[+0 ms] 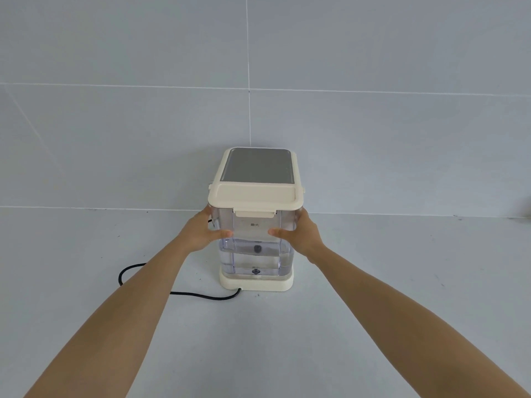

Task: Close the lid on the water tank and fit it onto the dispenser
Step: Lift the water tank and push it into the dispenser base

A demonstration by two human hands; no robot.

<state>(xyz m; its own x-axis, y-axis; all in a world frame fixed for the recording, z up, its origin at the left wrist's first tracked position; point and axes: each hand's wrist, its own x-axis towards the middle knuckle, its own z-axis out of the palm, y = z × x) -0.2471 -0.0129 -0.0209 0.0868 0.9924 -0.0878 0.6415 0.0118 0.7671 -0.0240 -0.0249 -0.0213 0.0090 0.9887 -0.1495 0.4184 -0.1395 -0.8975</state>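
A clear water tank [255, 254], partly filled with water, stands on the cream base [256, 284] of the dispenser [257, 165]. Its cream lid [255, 196] lies flat and closed on top, with a front latch tab down. Behind the tank, the dispenser's grey top panel shows. My left hand [201, 232] grips the tank's left side, thumb on the front face. On the opposite side, my right hand [301, 234] holds the tank the same way.
A black power cord [172, 291] loops from the base's front left across the grey counter [373, 282]. A grey tiled wall [115, 139] rises directly behind the dispenser.
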